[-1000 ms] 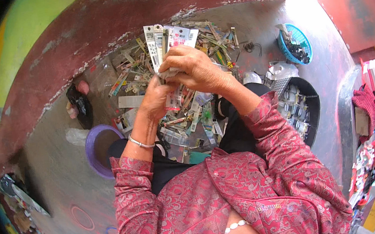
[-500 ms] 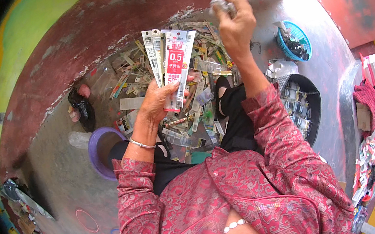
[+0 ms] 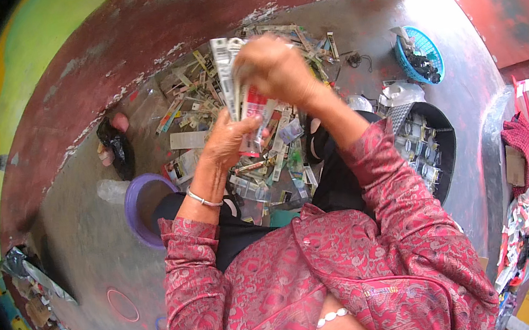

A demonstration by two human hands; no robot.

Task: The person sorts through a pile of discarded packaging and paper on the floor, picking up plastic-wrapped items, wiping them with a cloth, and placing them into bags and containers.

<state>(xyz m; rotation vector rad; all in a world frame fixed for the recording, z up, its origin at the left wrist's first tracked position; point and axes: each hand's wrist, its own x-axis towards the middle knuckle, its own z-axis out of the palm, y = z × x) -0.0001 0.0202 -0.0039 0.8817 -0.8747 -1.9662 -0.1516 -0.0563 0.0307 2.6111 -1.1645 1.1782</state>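
My left hand [image 3: 222, 138] is closed round the lower part of several slim plastic pen packets [image 3: 224, 70], white with a red one among them. They stand fanned upward from my thumb and fingers. My right hand [image 3: 273, 70] is over the upper part of the packets and covers much of them. Motion smears its fingers, so I cannot make out whether they grip a packet or anything else. Beneath both hands, a heap of similar loose packets [image 3: 193, 104] spreads over the floor between my feet and the wall.
To my left stand a purple basin [image 3: 144, 237] and a black plastic bag [image 3: 122, 158]. On the right are a black tub [image 3: 448, 161] holding clear packages, a white plastic bag [image 3: 399, 94] and a blue basket [image 3: 434, 49] with dark items. A red-brown wall [image 3: 97, 60] curves behind the heap.
My right hand, raised at the upper right with a crumpled whitish thing in it, has come left and down over the packets. The crumpled thing is out of sight. My left hand keeps its hold.
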